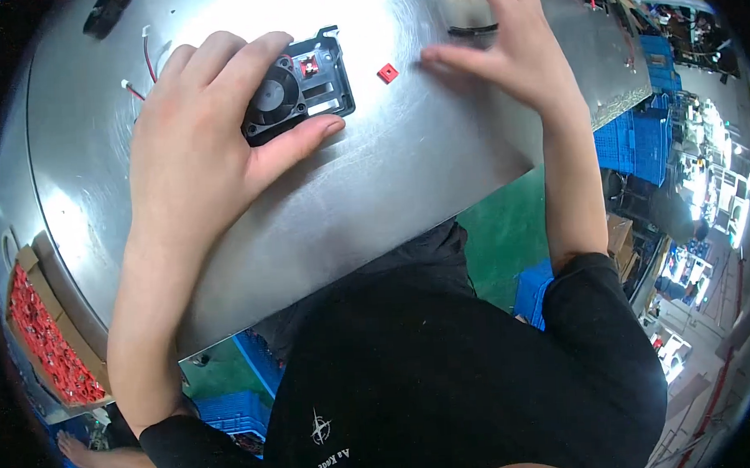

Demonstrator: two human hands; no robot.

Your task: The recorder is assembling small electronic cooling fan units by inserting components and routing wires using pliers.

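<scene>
My left hand (pixel 207 132) is closed around a black plastic housing (pixel 345 89) on the metal table, its thumb along the near edge and its fingers over the far left side. Inside the housing sit a round black cooling fan (pixel 274 96) and a small red part (pixel 309 66). Just right of the housing lies a loose red square piece (pixel 387 73), apart from both hands. Over the table at the upper right, my right hand (pixel 513 48) is open, thumb spread from the fingers, with nothing visible in it. A thin dark curved piece (pixel 472 31) lies beside its fingers.
Thin wires with white connectors (pixel 127 84) lie left of my left hand. A cardboard box of red parts (pixel 49 336) stands at the far left, near another person's arm (pixel 109 457). Blue crates (pixel 639 143) stand beyond the right edge of the metal table (pixel 308 237).
</scene>
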